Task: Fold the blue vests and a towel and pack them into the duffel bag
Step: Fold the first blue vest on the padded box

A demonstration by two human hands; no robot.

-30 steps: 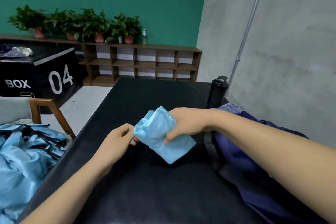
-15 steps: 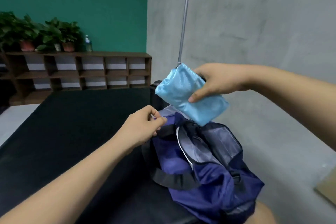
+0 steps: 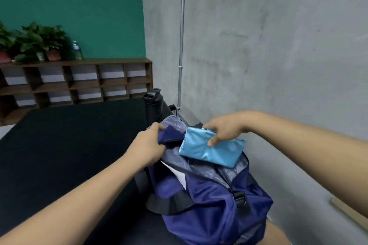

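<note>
Head view: we look down over both our forearms at a bag in the lower middle of the frame.
Left hand [image 3: 148,145]: our grip is closed on the dark blue fabric at the near-left edge of the bag's opening, fingers curled round a bunched fold of it.
Right hand [image 3: 225,130]: our grip pinches the folded blue vest [image 3: 209,150], thumb pressed on its top face and fingers wrapped behind its far edge.
Folded blue vest: a shiny light blue packet, lying tilted across the mouth of the bag just right of our left hand; we cannot tell whether its underside touches the lining.
Duffel bag [image 3: 209,201]: navy, slumped at the right edge of the worktop [image 3: 59,145], its top open and showing grey lining, with a white label [image 3: 177,175] inside and a black strap [image 3: 169,203] across its front.
Worktop: a black surface filling the left and centre of the frame.
Black bottle [image 3: 153,105]: upright behind the bag, near the worktop's far right corner.
Upper left of the frame: a brown shelf unit [image 3: 79,81] against a green wall, with potted plants [image 3: 33,40] and a clear bottle [image 3: 76,50] on top.
Right of the frame: a grey wall with a thin metal pole [image 3: 181,36] running up it.
</note>
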